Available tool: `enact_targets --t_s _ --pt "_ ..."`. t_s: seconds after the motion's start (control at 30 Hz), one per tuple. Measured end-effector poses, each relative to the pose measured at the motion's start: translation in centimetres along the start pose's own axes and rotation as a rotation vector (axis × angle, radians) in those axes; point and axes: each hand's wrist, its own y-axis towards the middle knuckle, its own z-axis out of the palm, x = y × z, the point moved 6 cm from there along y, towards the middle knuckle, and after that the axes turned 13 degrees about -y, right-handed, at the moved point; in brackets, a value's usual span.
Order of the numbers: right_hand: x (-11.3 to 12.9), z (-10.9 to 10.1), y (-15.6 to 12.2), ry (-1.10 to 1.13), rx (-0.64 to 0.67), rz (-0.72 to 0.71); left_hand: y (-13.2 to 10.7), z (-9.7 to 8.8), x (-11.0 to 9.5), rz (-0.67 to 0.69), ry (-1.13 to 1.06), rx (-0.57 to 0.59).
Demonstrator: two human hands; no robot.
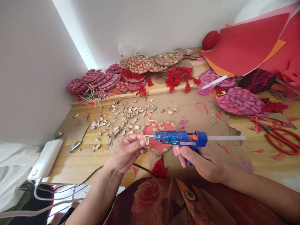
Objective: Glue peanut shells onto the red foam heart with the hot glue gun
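Observation:
In my right hand is a blue hot glue gun, its nozzle pointing left and a white glue stick sticking out behind. My left hand pinches a peanut shell half right at the nozzle tip. Beneath the gun lies a red paper disc, partly hidden, with peanut shells along its rim. An orange cord loop shows at its top and a red tassel at its bottom.
Loose peanut shells lie scattered at left on cardboard. Finished shell discs line the back ledge. Red-handled scissors and a pink cup are at right. A white power strip with cables sits at the left edge.

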Motion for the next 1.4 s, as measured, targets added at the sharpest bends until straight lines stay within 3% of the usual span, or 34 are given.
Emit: enact_targets --t_s 1.1,1.4 --pt "-0.26 0.05 0.20 0.007 -0.011 0.023 0.37 -0.54 0.02 0.014 -0.004 -0.001" --pt "-0.24 -0.02 0.09 -0.023 -0.004 0.030 0.37 -0.24 -0.47 0.073 -0.084 -0.011"
